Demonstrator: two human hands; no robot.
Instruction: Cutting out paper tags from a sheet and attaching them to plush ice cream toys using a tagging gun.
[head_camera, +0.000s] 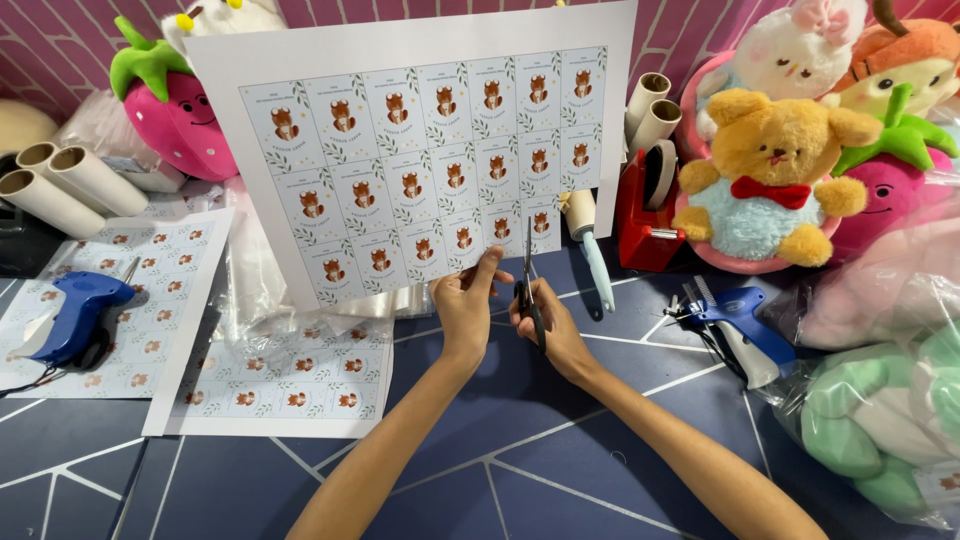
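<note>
Head view: left hand (466, 300) is pinching the bottom edge of a printed label sheet (420, 150), thumb and fingers closed on the paper, holding it upright over the blue patterned table (480, 440). Right hand (545, 320) is gripping scissors (527, 285), fingers closed through the handles, blades pointing up into the sheet's lower edge, between two columns of the small fox labels. Blades are looking only slightly parted; cut is sitting just right of the left thumb.

Around them: two more label sheets (280, 380) are lying flat on the table to the left, a blue tagging gun (75, 315) resting on the far-left one. A second tagging gun (735, 325) is lying to the right, near a red tape dispenser (645, 215). Cardboard tubes (60, 180) are sitting at far left, a lint roller (592, 250) just behind the scissors. Plush toys are crowding the back and right: pink strawberry plush (175, 110), yellow bear plush (775, 165), bagged green plush (880, 420).

Risks, judged: sheet is being held only at the bottom, so it could be flopping or bowing, and the cut could be drifting into a label column. Left thumb is sitting close beside the blades, so a nick is possible. Scissor tips could be snagging the lint roller behind.
</note>
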